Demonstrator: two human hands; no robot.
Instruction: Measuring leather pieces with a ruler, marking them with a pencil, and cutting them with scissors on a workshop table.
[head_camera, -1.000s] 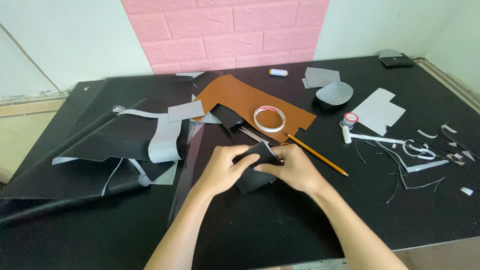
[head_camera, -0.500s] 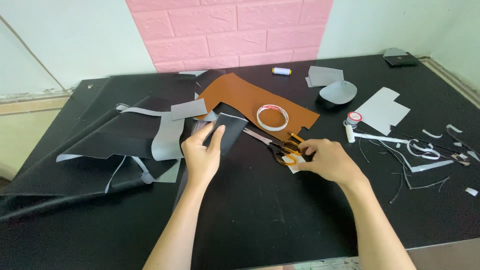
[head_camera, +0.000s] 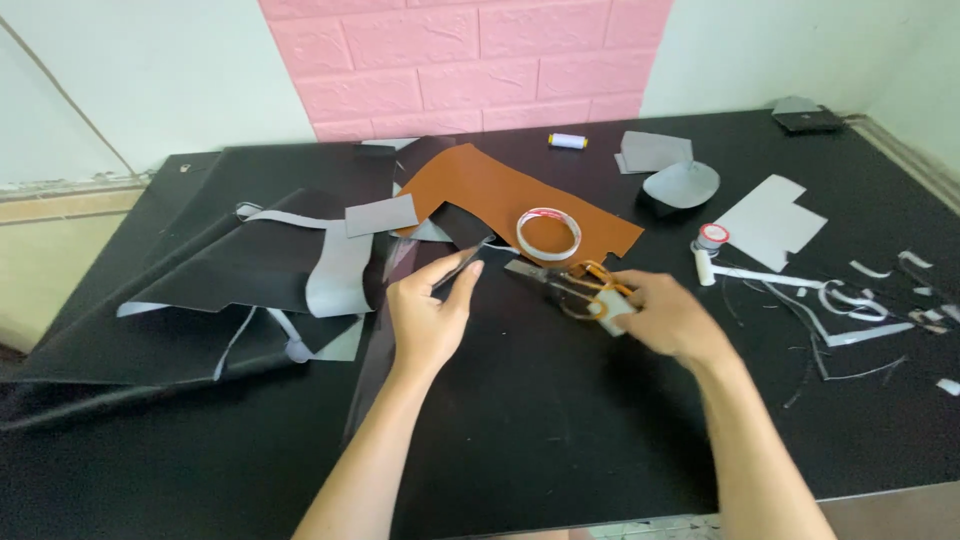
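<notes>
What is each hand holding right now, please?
Left hand: closed on a black piece of material, pinched between thumb and fingers.
Right hand: closed on the orange-handled scissors.

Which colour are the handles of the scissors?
Orange, on the scissors in the right hand; head view.

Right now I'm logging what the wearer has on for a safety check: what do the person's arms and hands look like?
Both arms are bare to the bottom edge of the picture: no sleeves, no gloves. The left hand and right hand show no rings, and neither wrist shows a watch or band. No markings, tape or bandages can be made out.
</notes>
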